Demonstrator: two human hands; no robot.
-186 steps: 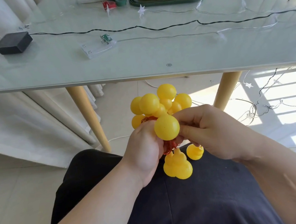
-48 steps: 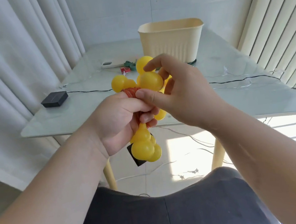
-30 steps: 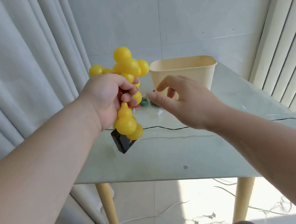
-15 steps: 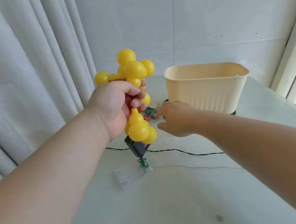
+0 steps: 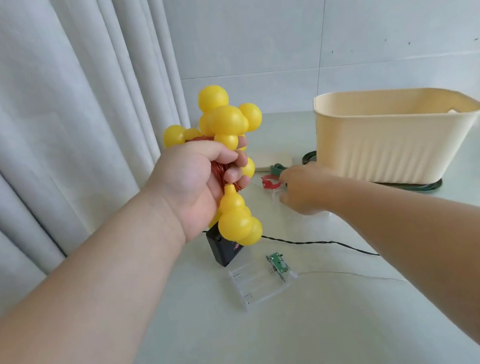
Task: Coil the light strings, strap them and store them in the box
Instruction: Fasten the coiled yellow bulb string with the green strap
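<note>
My left hand grips a coiled light string of yellow gourd-shaped bulbs on red-brown wire, held up above the glass table. Its black battery box hangs below the bulbs. My right hand stretches forward low over the table, its fingertips at a red strap with a green strap just behind it. The thumb sits apart below the fingers. The cream ribbed box stands open at the back right, its inside mostly hidden.
A clear battery case with a small green circuit board lies in front, a thin wire trailing right. A black wire crosses the table. The box rests on a dark green lid. A pale flat object lies beyond the straps. Curtains hang on the left.
My right hand let go of the coil and reached forward to the straps by the box. My left hand lifted the coil from my lap to above the table.
</note>
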